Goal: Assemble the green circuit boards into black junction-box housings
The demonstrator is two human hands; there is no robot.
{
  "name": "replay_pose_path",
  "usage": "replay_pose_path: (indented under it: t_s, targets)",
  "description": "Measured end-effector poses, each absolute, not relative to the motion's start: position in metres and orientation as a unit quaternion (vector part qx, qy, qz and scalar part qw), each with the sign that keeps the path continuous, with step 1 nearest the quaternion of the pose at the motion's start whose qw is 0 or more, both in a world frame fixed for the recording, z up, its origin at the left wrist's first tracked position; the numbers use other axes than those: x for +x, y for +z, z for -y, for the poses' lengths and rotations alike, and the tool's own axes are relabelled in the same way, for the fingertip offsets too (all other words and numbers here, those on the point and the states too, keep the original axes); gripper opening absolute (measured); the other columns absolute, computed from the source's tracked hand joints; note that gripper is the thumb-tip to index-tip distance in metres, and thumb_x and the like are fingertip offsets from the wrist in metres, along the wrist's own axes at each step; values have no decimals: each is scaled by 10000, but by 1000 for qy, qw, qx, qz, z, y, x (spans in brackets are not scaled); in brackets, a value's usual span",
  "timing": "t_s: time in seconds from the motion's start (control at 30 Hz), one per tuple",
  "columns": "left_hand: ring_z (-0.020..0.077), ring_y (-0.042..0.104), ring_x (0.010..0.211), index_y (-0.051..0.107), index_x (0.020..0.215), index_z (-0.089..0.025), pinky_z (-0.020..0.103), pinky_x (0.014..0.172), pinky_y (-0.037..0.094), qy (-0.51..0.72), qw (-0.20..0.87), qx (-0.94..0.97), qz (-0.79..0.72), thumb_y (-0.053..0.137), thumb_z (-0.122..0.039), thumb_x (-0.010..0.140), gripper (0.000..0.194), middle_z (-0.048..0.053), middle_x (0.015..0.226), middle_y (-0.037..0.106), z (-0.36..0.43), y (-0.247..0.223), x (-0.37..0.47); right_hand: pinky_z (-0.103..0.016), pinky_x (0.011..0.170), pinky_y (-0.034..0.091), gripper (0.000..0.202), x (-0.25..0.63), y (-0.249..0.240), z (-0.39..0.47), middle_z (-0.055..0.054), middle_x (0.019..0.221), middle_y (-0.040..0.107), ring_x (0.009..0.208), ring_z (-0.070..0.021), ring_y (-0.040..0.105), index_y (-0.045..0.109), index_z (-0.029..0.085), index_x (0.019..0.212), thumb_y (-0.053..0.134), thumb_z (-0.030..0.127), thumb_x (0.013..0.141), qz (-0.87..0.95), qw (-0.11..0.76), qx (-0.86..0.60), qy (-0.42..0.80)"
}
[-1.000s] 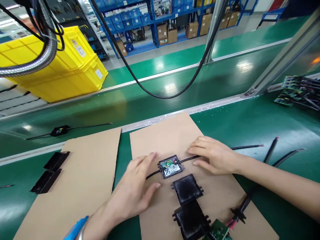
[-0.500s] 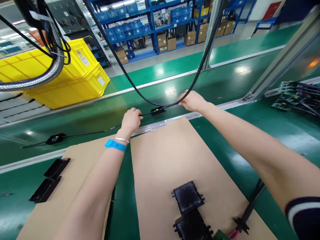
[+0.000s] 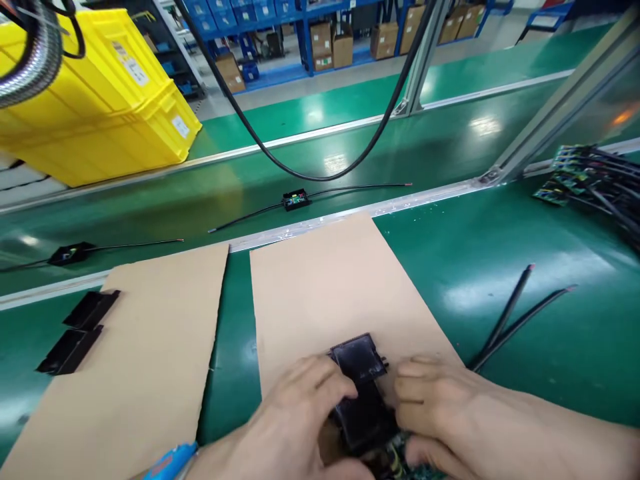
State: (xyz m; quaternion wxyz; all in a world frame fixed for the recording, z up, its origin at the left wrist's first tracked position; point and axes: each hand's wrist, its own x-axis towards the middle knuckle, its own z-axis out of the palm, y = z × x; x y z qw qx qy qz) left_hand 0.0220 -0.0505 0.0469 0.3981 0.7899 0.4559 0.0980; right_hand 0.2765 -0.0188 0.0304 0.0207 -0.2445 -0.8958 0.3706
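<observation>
Two black plastic case halves (image 3: 361,359) lie one behind the other on the cardboard sheet (image 3: 320,287). My left hand (image 3: 310,407) is curled over the left side of the nearer half, a finger bent onto it and the thumb low at the frame's bottom. On the other side, my right hand (image 3: 440,403) has its fingers bent together and its thumb against a circuit board (image 3: 395,460), which is mostly hidden under the case and hands. Black cables (image 3: 507,327) with bared tips stretch out beyond my right wrist.
A black box with a circuit board and two leads (image 3: 296,199) lies on the green belt beyond the metal rail; another such box (image 3: 71,253) lies left. Black case parts (image 3: 75,347) rest on the left cardboard. A cable (image 3: 320,179) hangs ahead. Circuit boards (image 3: 570,177) are piled right.
Both hands have left the wired box on the belt and come back to the case halves and circuit board near me. The wired box stays on the belt. The view has tilted down.
</observation>
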Motion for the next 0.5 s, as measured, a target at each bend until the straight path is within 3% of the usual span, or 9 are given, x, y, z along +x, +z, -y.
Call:
replay_pose_path:
  t_s: [0.07,0.1,0.2,0.27,0.33,0.4,0.5]
  targets:
    - [292,585,1066,562,1176,-193,421,937,497,118,393,783,-467,800,-579,656,690,115,1168,614,65,40,30,-328,777,444,256,273,25,12,-69,841,644,835,-199,570,652,177,849,452,282,968,882,76,-283,368]
    - [293,582,1065,530,1225,-190,426,935,495,137,388,775,-479,782,-558,692,695,122,1173,608,66,36,32,-311,735,437,292,270,24,5,-59,813,631,790,-185,558,638,171,858,406,288,992,872,96,-296,377]
    - [231,593,982,501,1253,-219,364,872,498,188,407,739,-503,586,-353,898,388,85,1102,620,59,33,34,-260,644,408,324,264,26,-16,-14,760,608,685,-141,524,619,178,886,379,354,1016,843,122,-301,428]
    - [185,588,869,556,1134,-225,299,791,489,194,451,708,-508,511,-273,925,219,41,986,629,49,37,36,-245,654,410,299,261,28,-26,-1,781,624,691,-128,538,628,190,932,402,369,1012,831,120,-291,458]
    - [145,534,720,577,928,-205,246,665,450,189,480,678,-524,517,-311,922,122,-2,820,591,42,41,39,-244,672,420,230,262,30,-32,4,791,634,706,-127,557,620,195,1041,439,329,995,825,121,-289,470]
    - [113,432,610,530,776,-192,222,556,364,186,472,662,-551,490,-351,934,227,-35,684,499,37,42,42,-243,662,426,216,265,33,-37,15,774,631,688,-124,560,572,192,1142,473,262,963,815,128,-307,474]
    - [99,340,562,456,681,-188,226,507,275,181,433,660,-586,461,-369,939,315,-50,611,401,37,39,44,-241,643,430,218,266,36,-39,23,767,631,679,-126,568,535,195,1128,509,208,912,807,153,-355,446]
